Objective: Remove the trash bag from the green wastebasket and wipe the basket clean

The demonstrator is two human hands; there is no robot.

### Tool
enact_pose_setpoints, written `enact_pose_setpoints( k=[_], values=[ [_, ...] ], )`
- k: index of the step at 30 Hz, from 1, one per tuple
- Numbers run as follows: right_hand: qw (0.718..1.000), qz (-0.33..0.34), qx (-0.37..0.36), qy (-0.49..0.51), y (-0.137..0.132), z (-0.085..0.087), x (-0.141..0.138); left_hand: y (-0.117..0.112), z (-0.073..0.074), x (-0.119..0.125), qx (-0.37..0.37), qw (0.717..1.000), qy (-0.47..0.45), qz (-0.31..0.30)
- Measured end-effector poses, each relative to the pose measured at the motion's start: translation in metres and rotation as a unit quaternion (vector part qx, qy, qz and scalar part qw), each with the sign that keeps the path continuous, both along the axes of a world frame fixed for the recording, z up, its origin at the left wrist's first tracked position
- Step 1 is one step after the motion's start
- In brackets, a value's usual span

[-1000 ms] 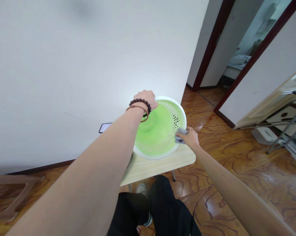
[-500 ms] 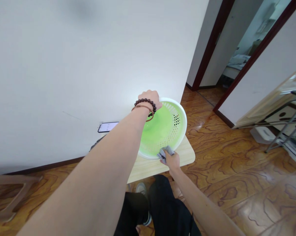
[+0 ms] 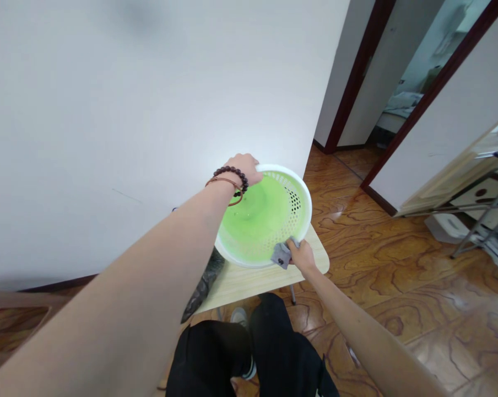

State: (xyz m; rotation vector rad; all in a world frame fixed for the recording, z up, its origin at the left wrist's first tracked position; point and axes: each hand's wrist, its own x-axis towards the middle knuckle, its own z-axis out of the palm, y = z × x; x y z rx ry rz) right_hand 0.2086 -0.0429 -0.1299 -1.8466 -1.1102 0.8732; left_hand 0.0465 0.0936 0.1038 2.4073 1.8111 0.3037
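Observation:
A round green-and-white plastic colander basket (image 3: 255, 212), with holes around its side, is on a small pale wooden table (image 3: 249, 281). My left hand (image 3: 245, 168), wearing a beaded bracelet and a brown cord, grips the far rim at the upper left. At the near right rim, my right hand (image 3: 302, 255) pinches a folded grey cloth (image 3: 281, 255) against the edge. Fingers of the left hand are partly hidden behind the wrist and rim.
Dark crumpled plastic (image 3: 205, 281) lies at the table's left, partly under my left arm. A white wall (image 3: 150, 110) rises behind the table. A brown stool (image 3: 21, 317) stands at the lower left. Metal legs of a rack (image 3: 486, 212) and a doorway are to the right.
My left hand has shifted left with the basket's rim. My right hand and the cloth have slid right along the near rim. My left forearm now covers most of the phone.

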Motion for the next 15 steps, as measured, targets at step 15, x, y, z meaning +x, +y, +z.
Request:
enact_pose_setpoints(
  k=[15],
  values=[
    [0.998,0.065,-0.009,-0.019,-0.013,0.03,0.044,-0.202,-0.15,-0.055,-0.283,0.701,-0.622,0.203]
  ],
)
